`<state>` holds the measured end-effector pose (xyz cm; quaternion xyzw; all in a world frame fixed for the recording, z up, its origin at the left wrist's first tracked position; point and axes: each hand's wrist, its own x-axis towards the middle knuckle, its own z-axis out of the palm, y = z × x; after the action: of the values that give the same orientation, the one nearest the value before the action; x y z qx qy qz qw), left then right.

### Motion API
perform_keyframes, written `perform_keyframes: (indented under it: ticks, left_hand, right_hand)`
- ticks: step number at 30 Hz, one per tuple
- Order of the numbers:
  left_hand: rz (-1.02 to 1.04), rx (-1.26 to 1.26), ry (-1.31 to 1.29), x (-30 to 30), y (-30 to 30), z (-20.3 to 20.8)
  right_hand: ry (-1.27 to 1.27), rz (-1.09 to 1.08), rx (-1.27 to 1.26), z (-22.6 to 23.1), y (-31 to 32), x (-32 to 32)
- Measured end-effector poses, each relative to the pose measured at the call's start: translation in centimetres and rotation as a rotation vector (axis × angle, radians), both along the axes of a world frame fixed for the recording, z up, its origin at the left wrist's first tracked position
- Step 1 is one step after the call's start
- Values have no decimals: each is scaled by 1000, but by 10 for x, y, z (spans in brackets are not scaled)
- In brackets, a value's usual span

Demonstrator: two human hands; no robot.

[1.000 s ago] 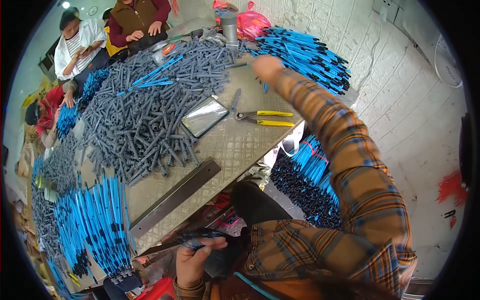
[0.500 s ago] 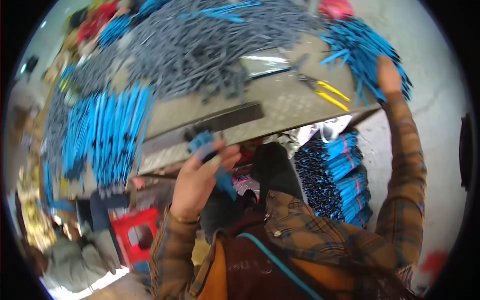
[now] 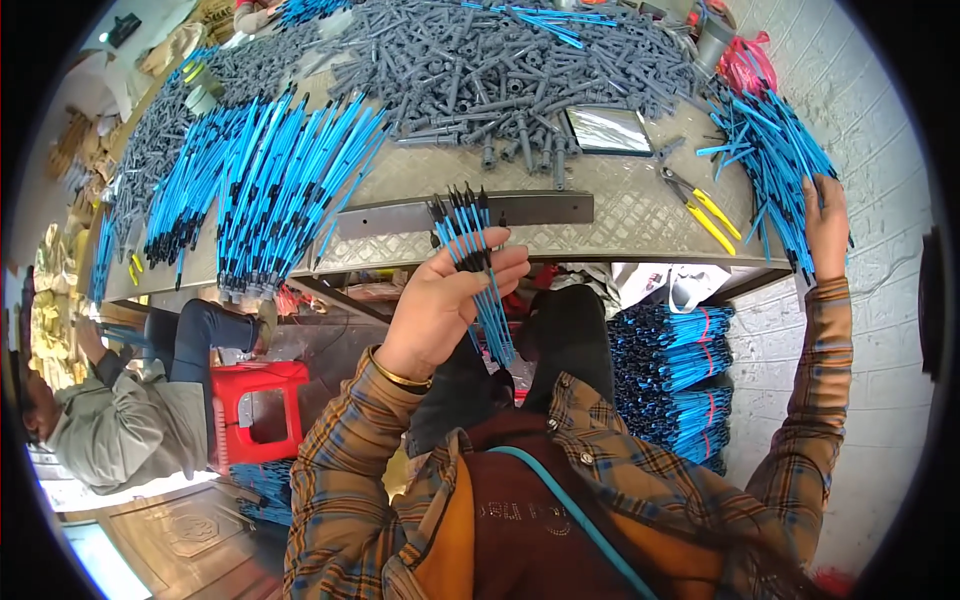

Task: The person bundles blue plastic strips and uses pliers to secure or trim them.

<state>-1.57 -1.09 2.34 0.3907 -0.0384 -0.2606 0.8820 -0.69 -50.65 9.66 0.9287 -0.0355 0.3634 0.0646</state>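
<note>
My left hand [image 3: 445, 300] is in front of the table's near edge, its fingers closed round a bundle of thin blue rods [image 3: 492, 318] with black tips and black middle fittings. The bundle stands tilted, its upper ends over the tabletop. At the table's right end my right hand [image 3: 828, 228] touches a loose pile of similar blue rods [image 3: 775, 150]. Its fingers are drawn together at the pile's outer edge; what they pinch is not clear. Between the hands, a metal bar [image 3: 545, 208] lies along the table edge, with yellow-handled pliers [image 3: 703, 212] farther right.
Grey plastic tubes [image 3: 500, 70] are heaped across the back, near a flat shiny plate [image 3: 610, 131]. Blue rods [image 3: 280, 190] lie in rows at left. Tied bundles [image 3: 685, 375] are stacked below the table. A co-worker [image 3: 130, 420] sits by a red stool [image 3: 258, 405] at left.
The view has shifted and sharpened. My left hand still holds its rods, now more clearly seen. My right hand has moved lower on the pile, toward its outer edge.
</note>
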Motion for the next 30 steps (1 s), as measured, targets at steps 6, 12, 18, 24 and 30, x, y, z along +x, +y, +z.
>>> perform_keyframes:
  ticks: [6, 12, 18, 24, 30]
  left_hand:
    - [46, 4, 12, -2, 5, -2]
    - [128, -61, -16, 4, 5, -14]
    - [-34, -439, -9, 13, -8, -9]
    - [247, 13, -227, -1, -21, 13]
    - [287, 206, -150, -15, -31, 11]
  right_hand:
    - [61, 365, 920, 18, 67, -20]
    - [335, 671, 1664, -8, 171, -61]
    - [1088, 895, 2011, -54, 229, -71]
    - [1055, 830, 1754, -80, 235, -70]
    - [1293, 685, 1979, -82, 234, -92]
